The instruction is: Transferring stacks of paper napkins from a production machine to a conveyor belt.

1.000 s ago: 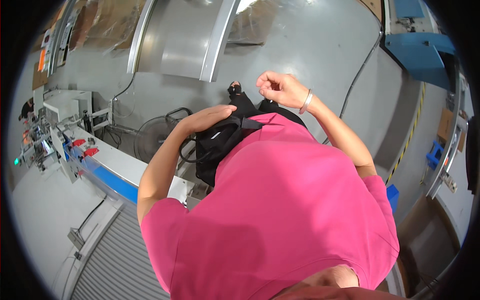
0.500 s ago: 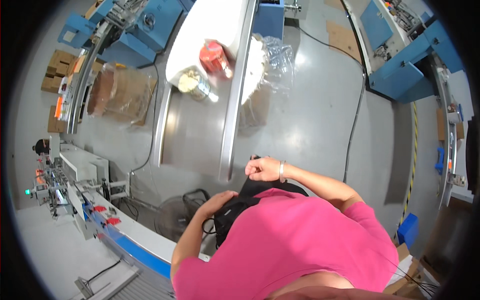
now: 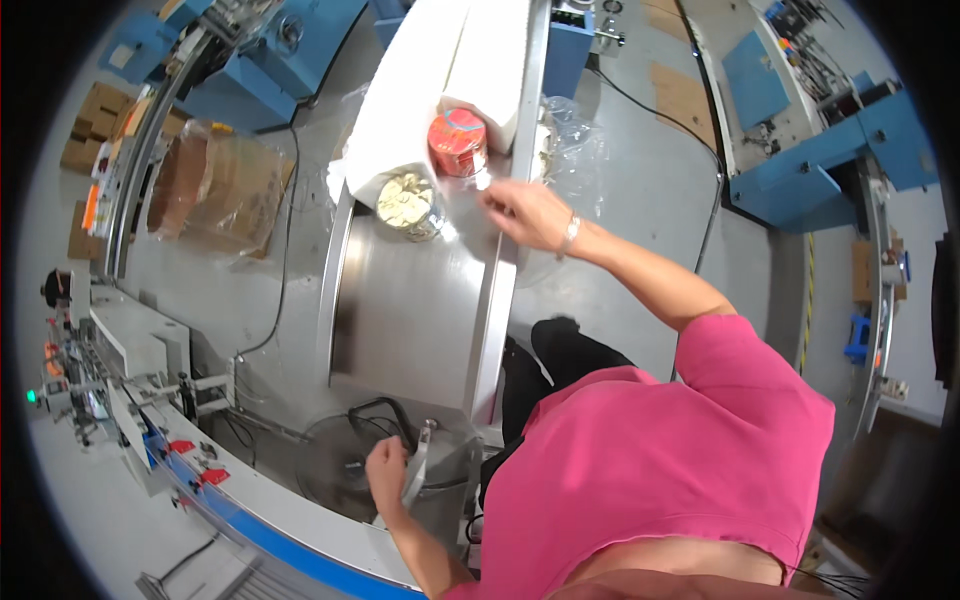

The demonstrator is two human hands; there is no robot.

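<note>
My right hand [image 3: 535, 215] reaches over the right rail of a steel tray [image 3: 410, 310], its fingers apart and holding nothing I can see. Just left of its fingertips stands a red cylinder [image 3: 458, 143] with shiny sides, apart from the hand. A second cylinder [image 3: 410, 206] with cream-coloured pieces at its top stands left of and nearer than the red one. Low in the view, my left hand [image 3: 387, 475] is closed with curled fingers beside a metal lever [image 3: 417, 465]; nothing shows in it. Whether it touches the lever I cannot tell.
Long white bundles [image 3: 420, 90] lie on the far part of the tray. Clear plastic bags [image 3: 575, 140] hang beyond its right rail. A cardboard box in plastic [image 3: 215, 195] sits on the floor at left. A white machine bench [image 3: 300, 525] curves along the lower left; blue cabinets [image 3: 790, 170] stand at right.
My right hand has moved from close to my body forward to the red cylinder. My left hand has moved away from my waist, down and left beside the metal lever. My body has come nearer the tray.
</note>
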